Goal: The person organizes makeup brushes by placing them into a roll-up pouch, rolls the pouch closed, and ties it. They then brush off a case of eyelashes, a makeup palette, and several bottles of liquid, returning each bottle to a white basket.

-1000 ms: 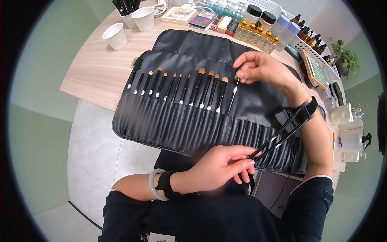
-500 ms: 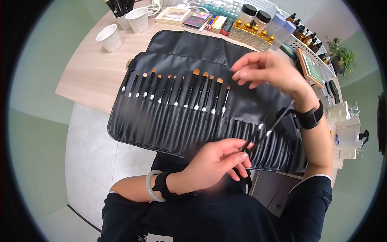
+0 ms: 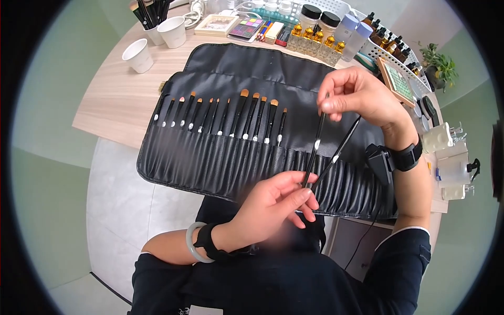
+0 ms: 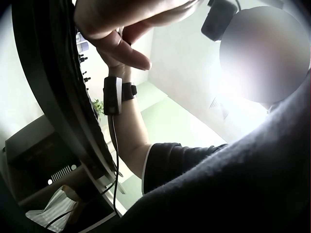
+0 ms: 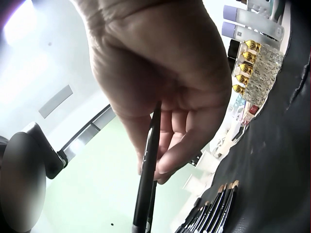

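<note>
My left hand (image 3: 275, 205) holds the lower ends of two thin black makeup brushes between thumb and fingers. The right hand (image 3: 359, 100) pinches the top of one brush (image 3: 316, 142), which stands nearly upright. The other brush (image 3: 344, 144) leans to the right below the right palm. Both overlap the unrolled black brush roll (image 3: 210, 163) in the head view. A row of brushes with tan tips (image 3: 240, 110) sits in the roll's left and middle pockets. In the right wrist view, a black handle (image 5: 147, 189) reaches into the fingers.
White paper cups (image 3: 137, 55) stand at the back left, one full of brushes. Eyeshadow palette (image 3: 245, 28), gold-capped bottles (image 3: 317, 41) and a white basket (image 3: 388, 58) line the back edge. Pump bottles (image 3: 454, 163) stand on the right. A drawer unit (image 3: 362, 241) is below the table.
The right hand let go of a brush, now in a roll pocket at the row's right end. It then moved toward the left hand and took the top of one of its two brushes.
</note>
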### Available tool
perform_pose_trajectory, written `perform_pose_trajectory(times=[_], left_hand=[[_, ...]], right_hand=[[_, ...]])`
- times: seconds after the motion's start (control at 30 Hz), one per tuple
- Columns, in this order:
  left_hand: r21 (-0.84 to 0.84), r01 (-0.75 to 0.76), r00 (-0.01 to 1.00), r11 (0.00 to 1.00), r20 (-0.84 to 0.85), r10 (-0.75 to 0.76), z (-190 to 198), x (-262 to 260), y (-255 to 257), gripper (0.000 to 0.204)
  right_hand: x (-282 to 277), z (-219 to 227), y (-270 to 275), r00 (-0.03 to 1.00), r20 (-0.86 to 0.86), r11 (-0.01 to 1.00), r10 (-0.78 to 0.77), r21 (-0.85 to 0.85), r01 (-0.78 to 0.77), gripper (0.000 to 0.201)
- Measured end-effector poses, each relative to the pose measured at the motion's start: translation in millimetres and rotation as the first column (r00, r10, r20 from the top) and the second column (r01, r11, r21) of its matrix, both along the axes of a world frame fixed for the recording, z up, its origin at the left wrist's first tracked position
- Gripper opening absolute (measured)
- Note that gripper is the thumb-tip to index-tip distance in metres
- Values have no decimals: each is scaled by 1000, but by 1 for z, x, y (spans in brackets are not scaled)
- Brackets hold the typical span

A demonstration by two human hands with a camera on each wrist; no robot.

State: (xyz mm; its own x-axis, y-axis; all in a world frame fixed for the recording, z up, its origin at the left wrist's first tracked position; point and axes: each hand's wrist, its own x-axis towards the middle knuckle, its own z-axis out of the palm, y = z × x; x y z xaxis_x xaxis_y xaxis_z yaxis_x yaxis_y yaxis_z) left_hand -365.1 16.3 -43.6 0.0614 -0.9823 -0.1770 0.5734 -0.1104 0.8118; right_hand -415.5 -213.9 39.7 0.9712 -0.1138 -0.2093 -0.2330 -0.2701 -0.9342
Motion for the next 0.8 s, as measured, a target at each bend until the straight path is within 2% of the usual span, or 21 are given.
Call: perform_pose_trajectory(times=[0.03, 0.1, 0.17, 0.23, 0.27, 0.33, 0.57, 0.63, 0.7, 0.77, 0.8], left_hand=[[0, 23, 1000, 1000, 19, -23, 1, 0, 0, 28], [-16, 72, 996, 997, 56, -71, 1, -1, 2, 28], [-33, 122, 989, 992, 94, -118, 2, -2, 2, 28], [-24, 133, 987, 991, 92, -131, 2, -2, 2, 27], [-23, 133, 987, 991, 93, -131, 2, -2, 2, 27], [-4, 141, 989, 990, 50, -140, 2, -1, 2, 30], [-8, 123, 991, 992, 52, -122, 1, 2, 1, 29], [-20, 123, 992, 992, 42, -122, 1, 2, 1, 29], [-18, 123, 992, 992, 39, -122, 1, 3, 1, 29], [-20, 125, 992, 992, 39, -124, 1, 3, 1, 29], [-22, 123, 992, 992, 43, -121, 0, 3, 0, 29]], right_hand=[[1, -1, -3, 1000, 1, 1000, 2, 2, -2, 14], [3, -3, -18, 981, 76, 983, -181, 50, 178, 15], [7, -10, -38, 934, 153, 941, -324, -55, 335, 15], [10, -16, -51, 921, 142, 919, -364, -103, 379, 17], [11, -20, -54, 921, 142, 920, -364, -102, 379, 17], [16, -25, -50, 922, 93, 899, -375, -208, 386, 14], [33, -39, -32, 968, -51, 955, -245, -183, 233, 19], [33, -34, -38, 965, -47, 953, -259, -178, 247, 18], [32, -32, -49, 960, 32, 928, -279, -247, 278, 18], [31, -34, -51, 958, 29, 925, -284, -256, 281, 18], [30, -35, -46, 967, -25, 941, -252, -238, 239, 18]])
